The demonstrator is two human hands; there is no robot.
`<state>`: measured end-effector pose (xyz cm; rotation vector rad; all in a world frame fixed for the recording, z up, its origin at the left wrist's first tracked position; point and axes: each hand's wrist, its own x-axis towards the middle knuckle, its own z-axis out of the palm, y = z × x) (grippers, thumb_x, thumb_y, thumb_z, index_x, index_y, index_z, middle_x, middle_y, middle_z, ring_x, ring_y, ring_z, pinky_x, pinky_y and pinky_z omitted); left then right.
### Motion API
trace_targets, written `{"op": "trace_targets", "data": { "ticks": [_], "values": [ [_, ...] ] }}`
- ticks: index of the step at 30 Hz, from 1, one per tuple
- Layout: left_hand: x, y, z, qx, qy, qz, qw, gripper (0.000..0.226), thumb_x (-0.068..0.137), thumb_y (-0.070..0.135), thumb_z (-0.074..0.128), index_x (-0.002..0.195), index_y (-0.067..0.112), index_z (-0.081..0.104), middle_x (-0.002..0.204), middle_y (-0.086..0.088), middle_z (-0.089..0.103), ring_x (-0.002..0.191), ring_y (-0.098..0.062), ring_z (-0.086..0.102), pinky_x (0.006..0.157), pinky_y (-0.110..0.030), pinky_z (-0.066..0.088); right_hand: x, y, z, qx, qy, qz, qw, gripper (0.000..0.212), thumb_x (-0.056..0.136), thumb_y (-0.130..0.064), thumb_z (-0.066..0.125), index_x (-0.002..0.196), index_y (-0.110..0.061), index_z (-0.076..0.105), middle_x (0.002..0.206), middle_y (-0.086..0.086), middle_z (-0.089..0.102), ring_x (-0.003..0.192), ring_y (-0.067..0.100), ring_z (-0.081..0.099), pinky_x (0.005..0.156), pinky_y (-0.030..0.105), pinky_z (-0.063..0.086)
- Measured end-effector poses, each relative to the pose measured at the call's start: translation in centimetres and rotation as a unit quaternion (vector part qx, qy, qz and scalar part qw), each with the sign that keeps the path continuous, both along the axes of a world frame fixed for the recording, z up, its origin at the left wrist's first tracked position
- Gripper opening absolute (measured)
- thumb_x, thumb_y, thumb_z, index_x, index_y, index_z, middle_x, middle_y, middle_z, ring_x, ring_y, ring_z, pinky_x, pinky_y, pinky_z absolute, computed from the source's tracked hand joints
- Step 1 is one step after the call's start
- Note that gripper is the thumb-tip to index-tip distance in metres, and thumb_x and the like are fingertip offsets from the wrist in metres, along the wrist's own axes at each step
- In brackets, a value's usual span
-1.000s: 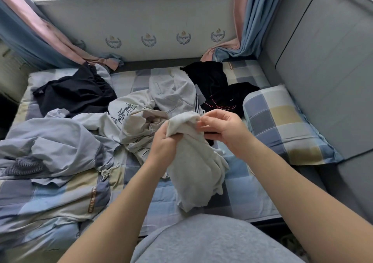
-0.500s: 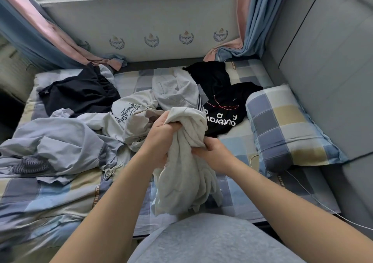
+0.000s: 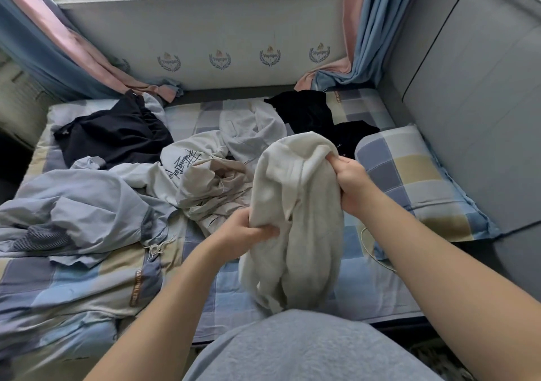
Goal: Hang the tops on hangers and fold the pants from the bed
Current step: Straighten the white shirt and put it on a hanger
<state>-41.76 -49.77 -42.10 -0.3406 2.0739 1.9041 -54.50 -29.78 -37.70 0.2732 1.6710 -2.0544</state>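
Note:
A cream-white garment (image 3: 295, 222) hangs bunched above the checked bed (image 3: 366, 290). My left hand (image 3: 243, 234) grips its lower left edge, and my right hand (image 3: 349, 180) grips its upper right edge. Behind it lie a beige garment (image 3: 216, 193), a white top with script lettering (image 3: 187, 161), a pale grey garment (image 3: 251, 129), a black top (image 3: 310, 114) at the back right, a dark navy garment (image 3: 114, 135) at the back left and a light blue shirt (image 3: 82, 208) on the left. No hanger is in view.
A checked pillow (image 3: 415, 178) lies against the grey padded wall (image 3: 474, 88) on the right. Pink and blue curtains (image 3: 360, 29) hang at both back corners under the window sill. A thin white cord (image 3: 371, 249) lies on the sheet near the pillow.
My right hand has moved up and right to the garment's top edge, while my left hand has dropped to its lower left side. The garment is spread wider between them.

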Motion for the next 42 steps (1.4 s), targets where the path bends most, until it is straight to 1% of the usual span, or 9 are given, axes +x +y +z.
{"op": "trace_targets", "data": {
  "ticks": [4, 8, 13, 19, 27, 31, 35, 38, 42],
  "values": [
    [-0.7, 0.4, 1.8, 0.061, -0.021, 0.189, 0.980, 0.012, 0.095, 0.015, 0.067, 0.100, 0.005, 0.071, 0.084, -0.008, 0.077, 0.076, -0.024, 0.071, 0.062, -0.031, 0.058, -1.3, 0.8, -1.2, 0.125, 0.028, -0.026, 0.991, 0.035, 0.099, -0.022, 0.062, 0.129, -0.005, 0.057, 0.128, 0.019, 0.063, 0.101, 0.024, 0.065, 0.083, 0.038, 0.057],
    [-1.9, -0.4, 4.1, 0.097, -0.049, 0.244, 0.964, 0.016, 0.098, 0.021, 0.063, 0.095, 0.006, 0.071, 0.077, -0.010, 0.076, 0.065, -0.021, 0.073, 0.056, -0.032, 0.059, 1.0, 0.9, -1.5, 0.169, 0.128, 0.126, 0.969, 0.047, 0.090, -0.025, 0.074, 0.131, -0.024, 0.051, 0.132, 0.004, 0.059, 0.106, 0.008, 0.061, 0.071, 0.014, 0.050],
    [-2.0, 1.8, 4.6, 0.169, -0.142, 0.210, 0.952, 0.041, 0.100, 0.028, 0.060, 0.116, -0.009, 0.064, 0.095, -0.024, 0.071, 0.078, -0.032, 0.071, 0.072, -0.039, 0.059, 7.7, -0.1, -4.2, 0.175, 0.218, 0.381, 0.881, 0.084, 0.072, -0.048, 0.083, 0.143, -0.044, 0.037, 0.139, -0.018, 0.052, 0.127, 0.000, 0.053, 0.105, 0.029, 0.048],
    [-2.7, 0.3, 5.1, 0.208, -0.138, 0.181, 0.951, 0.049, 0.087, 0.042, 0.071, 0.110, -0.001, 0.069, 0.103, -0.020, 0.071, 0.090, -0.030, 0.072, 0.080, -0.041, 0.061, 8.5, -0.7, -5.1, 0.232, 0.286, 0.271, 0.889, 0.016, 0.097, -0.026, 0.063, 0.101, -0.041, 0.067, 0.085, -0.020, 0.069, 0.082, -0.001, 0.064, 0.074, 0.030, 0.049],
    [-1.8, -1.2, 5.0, 0.175, -0.139, 0.214, 0.951, 0.065, 0.082, 0.048, 0.074, 0.123, -0.002, 0.065, 0.122, -0.024, 0.068, 0.109, -0.038, 0.068, 0.101, -0.053, 0.051, 4.9, 1.4, -2.9, 0.310, 0.321, 0.236, 0.864, 0.016, 0.099, -0.029, 0.060, 0.086, -0.024, 0.069, 0.081, -0.009, 0.074, 0.064, 0.001, 0.061, 0.066, 0.028, 0.049],
    [-1.9, 0.0, 5.8, 0.219, -0.159, 0.195, 0.943, 0.059, 0.094, 0.049, 0.063, 0.126, 0.000, 0.063, 0.107, -0.023, 0.071, 0.086, -0.033, 0.072, 0.070, -0.041, 0.061, 7.7, -0.8, -3.6, 0.276, 0.333, 0.343, 0.834, 0.029, 0.086, -0.052, 0.066, 0.103, -0.028, 0.066, 0.097, -0.014, 0.069, 0.097, 0.001, 0.064, 0.083, 0.025, 0.052],
    [-2.0, -0.4, 5.8, 0.232, -0.174, 0.181, 0.940, 0.060, 0.093, 0.050, 0.063, 0.123, -0.001, 0.064, 0.093, -0.017, 0.071, 0.078, -0.027, 0.071, 0.065, -0.035, 0.061, 8.3, -2.1, -4.5, 0.272, 0.386, 0.258, 0.843, 0.016, 0.095, -0.027, 0.056, 0.090, -0.016, 0.067, 0.078, -0.003, 0.065, 0.076, 0.016, 0.060, 0.070, 0.042, 0.049],
    [-2.0, -1.5, 5.4, 0.226, -0.167, 0.204, 0.938, 0.047, 0.094, 0.045, 0.065, 0.113, 0.003, 0.068, 0.097, -0.012, 0.077, 0.082, -0.026, 0.075, 0.068, -0.037, 0.061, 7.2, -1.3, -4.2, 0.265, 0.342, 0.188, 0.882, 0.020, 0.096, -0.013, 0.049, 0.086, -0.027, 0.060, 0.060, -0.011, 0.056, 0.055, 0.005, 0.049, 0.055, 0.027, 0.039],
    [-2.1, -2.2, 4.7, 0.039, -0.035, 0.301, 0.952, 0.047, 0.084, 0.038, 0.078, 0.120, 0.012, 0.062, 0.099, 0.000, 0.074, 0.080, -0.014, 0.067, 0.078, -0.034, 0.055, 4.9, -0.5, -1.8, 0.209, 0.315, 0.132, 0.917, 0.022, 0.099, -0.009, 0.047, 0.083, -0.020, 0.057, 0.056, -0.010, 0.045, 0.050, 0.005, 0.039, 0.049, 0.023, 0.031]
  ]
}}
